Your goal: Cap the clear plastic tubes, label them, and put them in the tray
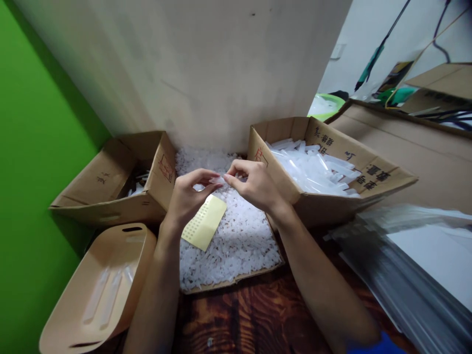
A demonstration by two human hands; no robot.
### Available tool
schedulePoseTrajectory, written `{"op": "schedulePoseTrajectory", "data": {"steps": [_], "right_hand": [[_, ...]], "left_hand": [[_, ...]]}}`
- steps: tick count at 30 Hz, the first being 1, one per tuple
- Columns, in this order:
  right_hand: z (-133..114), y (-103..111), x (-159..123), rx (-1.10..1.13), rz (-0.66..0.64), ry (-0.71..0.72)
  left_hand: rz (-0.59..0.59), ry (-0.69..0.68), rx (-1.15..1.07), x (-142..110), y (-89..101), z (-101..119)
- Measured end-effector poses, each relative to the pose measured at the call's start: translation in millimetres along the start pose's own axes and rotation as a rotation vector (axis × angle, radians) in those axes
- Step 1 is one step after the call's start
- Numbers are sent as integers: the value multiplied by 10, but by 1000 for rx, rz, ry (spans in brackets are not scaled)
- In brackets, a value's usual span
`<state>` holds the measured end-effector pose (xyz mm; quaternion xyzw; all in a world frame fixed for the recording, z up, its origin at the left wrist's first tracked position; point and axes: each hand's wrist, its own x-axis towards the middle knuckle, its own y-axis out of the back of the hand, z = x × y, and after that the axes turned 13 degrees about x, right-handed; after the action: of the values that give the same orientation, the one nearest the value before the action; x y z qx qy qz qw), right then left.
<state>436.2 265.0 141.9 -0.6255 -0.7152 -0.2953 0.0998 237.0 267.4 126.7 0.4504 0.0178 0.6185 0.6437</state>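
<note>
Over a shallow cardboard tray heaped with small white translucent pieces (pixel 243 236), my two hands meet fingertip to fingertip. My left hand (pixel 190 194) is closed in a pinch on a small translucent plastic piece (pixel 218 180). The thumb and forefinger of my right hand (pixel 254 182) press together at the right end of that same piece. Its exact shape is too small to make out. Just below my left hand, a yellow sheet with rows of small dots (pixel 208 223) lies on the heap.
An open carton (pixel 332 206) of long translucent tubes stands right. Another carton (pixel 110 209) holding some pieces stands left. A beige basket (pixel 62 295) with a few clear tubes sits front left. Plastic sleeves (pixel 387 265) lie right on the wooden table (pixel 236 319). A pale panel (pixel 202 73) rises behind.
</note>
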Motion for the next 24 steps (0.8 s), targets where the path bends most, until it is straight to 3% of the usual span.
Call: {"op": "schedulePoseTrajectory", "data": {"steps": [6, 12, 14, 18, 20, 24], "right_hand": [[-64, -8, -19, 405, -2, -108], [-80, -12, -13, 613, 37, -241], [-82, -2, -15, 612, 44, -238], [-85, -2, -23, 519, 11, -187], [-73, -13, -22, 500, 10, -172], [-44, -33, -15, 534, 36, -169]], "left_hand": [[2, -81, 46, -6, 19, 122], [168, -398, 106, 30, 49, 198], [161, -353, 53, 22, 62, 217], [9, -81, 126, -16, 69, 245], [-50, -86, 159, -20, 74, 250], [5, -167, 45, -13, 102, 245]]}}
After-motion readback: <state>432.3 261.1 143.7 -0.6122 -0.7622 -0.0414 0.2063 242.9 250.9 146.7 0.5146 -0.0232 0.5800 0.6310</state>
